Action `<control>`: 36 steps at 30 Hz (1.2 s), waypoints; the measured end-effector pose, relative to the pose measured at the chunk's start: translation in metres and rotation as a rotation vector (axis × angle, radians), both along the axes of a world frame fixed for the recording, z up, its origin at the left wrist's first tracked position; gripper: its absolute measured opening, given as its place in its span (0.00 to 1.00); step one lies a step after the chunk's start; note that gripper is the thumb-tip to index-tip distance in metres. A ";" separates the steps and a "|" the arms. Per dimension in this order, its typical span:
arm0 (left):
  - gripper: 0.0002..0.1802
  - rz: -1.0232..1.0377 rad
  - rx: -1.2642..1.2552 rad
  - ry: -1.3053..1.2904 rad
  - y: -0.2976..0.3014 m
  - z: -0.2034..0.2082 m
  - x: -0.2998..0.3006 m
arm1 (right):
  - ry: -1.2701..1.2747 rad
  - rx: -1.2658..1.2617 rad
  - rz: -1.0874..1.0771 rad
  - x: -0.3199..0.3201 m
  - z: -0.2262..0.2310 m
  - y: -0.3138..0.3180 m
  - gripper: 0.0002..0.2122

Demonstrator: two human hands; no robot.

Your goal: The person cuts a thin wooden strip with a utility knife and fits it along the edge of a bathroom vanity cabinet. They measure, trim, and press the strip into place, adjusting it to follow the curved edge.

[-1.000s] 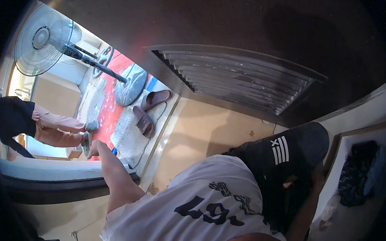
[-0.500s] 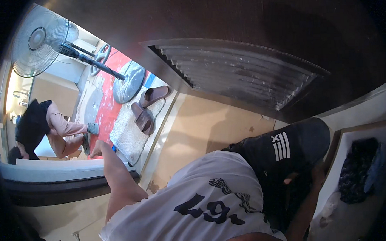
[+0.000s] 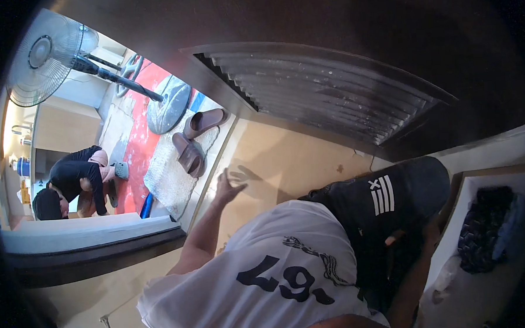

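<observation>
My left hand (image 3: 231, 189) is raised with its fingers apart and holds nothing. Below it lies the tan floor (image 3: 274, 154), which shows the hand's shadow. My right arm (image 3: 413, 283) reaches along my dark trousers (image 3: 358, 204), which have white stripes. Near my bent leg, my right hand (image 3: 432, 234) is mostly in shadow, and its fingers cannot be made out. Beside that hand stands a white-walled box (image 3: 455, 226) with dark braided or knitted stuff (image 3: 482, 233) in it. Left of my left hand, past the doorway strip, sits a narrow blue object (image 3: 146, 206).
A dark door (image 3: 326, 20) with a louvred vent (image 3: 324, 94) hangs over the scene. Beyond the doorway are brown slippers (image 3: 197, 140) on a white mat (image 3: 169, 168), a standing fan (image 3: 41, 56), and a crouching person (image 3: 78, 178). A white ledge (image 3: 90, 233) lies at left.
My left hand has moved right, away from beside the blue object and over the tan floor, fingers spread. The other person has bent lower. My right arm has hardly moved.
</observation>
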State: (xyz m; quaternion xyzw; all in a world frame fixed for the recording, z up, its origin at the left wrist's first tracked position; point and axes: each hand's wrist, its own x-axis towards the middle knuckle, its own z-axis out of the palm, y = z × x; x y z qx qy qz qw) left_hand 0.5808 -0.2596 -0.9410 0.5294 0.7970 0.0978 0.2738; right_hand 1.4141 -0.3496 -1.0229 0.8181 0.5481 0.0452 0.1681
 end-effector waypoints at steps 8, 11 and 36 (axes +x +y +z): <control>0.70 -0.016 -0.233 0.107 -0.003 -0.018 0.078 | -0.005 -0.017 0.002 -0.002 -0.001 -0.003 0.11; 0.70 -0.012 -0.215 0.150 0.002 -0.015 0.083 | -0.006 -0.017 -0.010 -0.003 0.000 -0.006 0.11; 0.65 0.027 -0.167 0.176 0.001 -0.003 0.092 | 0.025 -0.029 -0.072 0.006 -0.018 -0.004 0.23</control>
